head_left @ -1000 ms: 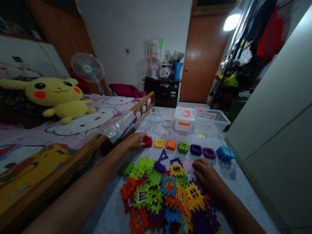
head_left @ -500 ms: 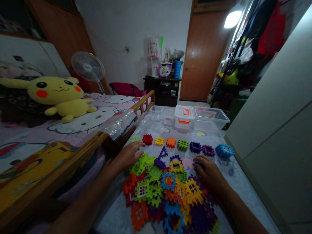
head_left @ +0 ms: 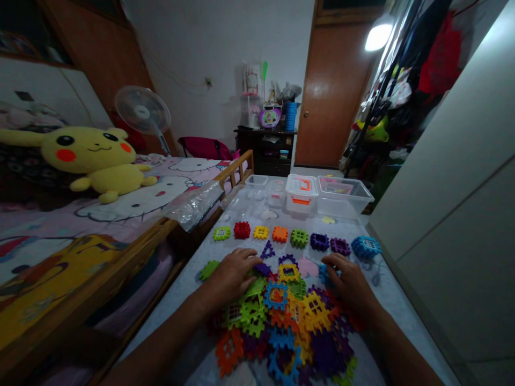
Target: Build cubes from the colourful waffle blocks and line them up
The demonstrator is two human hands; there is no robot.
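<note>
A heap of notched plastic building pieces (head_left: 317, 311) in green, orange, yellow, blue and purple lies on the cloth-covered table. My left hand (head_left: 235, 272) hovers over or rests on the heap's far left part, fingers apart, beside a purple piece (head_left: 263, 269); its palm side is hidden. At the heap's right edge, my right hand (head_left: 350, 281) has thumb and fingers closed around a blue piece (head_left: 323, 273), partly covered by the fingers. A lone green piece (head_left: 209, 269) lies left of my left hand.
Beyond the heap runs a row of same-coloured stacks, from light green (head_left: 221, 233) through red (head_left: 242, 230) to blue (head_left: 366, 246). Clear plastic boxes (head_left: 341, 201) and a lidded box (head_left: 301, 195) stand behind. A wooden bed rail (head_left: 161, 236) borders the table's left side.
My left hand has moved right, from beside the light green stack to over the heap, uncovering that stack. The blue piece at my right fingers shows more clearly.
</note>
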